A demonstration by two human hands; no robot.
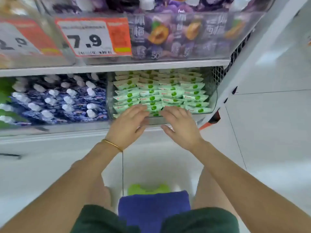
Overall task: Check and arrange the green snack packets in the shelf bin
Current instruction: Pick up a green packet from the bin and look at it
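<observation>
**Fingers of both hands laid on the front row of green packets**

Fingers [138, 109] of the left hand [127, 122] lie straight and slightly apart, their tips resting on the front row of the pale green plastic snack packets with round dark-green marks [168, 94]. The right hand [180, 125] sits just beside it, palm down, its fingers [171, 110] likewise loose and spread over the same row, thumb hanging below the bin's front edge. Neither hand grips a packet.

The packets fill the clear plastic shelf bin [212, 98] at the right end of the lower white metal shelf [55, 132]. They lie in overlapping rows from the front wall to the back, most facing the same way.

Just left of it, a second clear bin holds dark blue packets with white blobs [58, 101], packed in slanted rows. On the shelf above, a clear bin [252, 19] holds purple packets printed with a halved plum [181, 34]. An orange-and-white price label reading 7.9 [87, 37] is fixed to that bin's front, and a second, blurred label [18, 41] sits further left.

A thin gold bangle [111, 144] circles the left wrist.
</observation>
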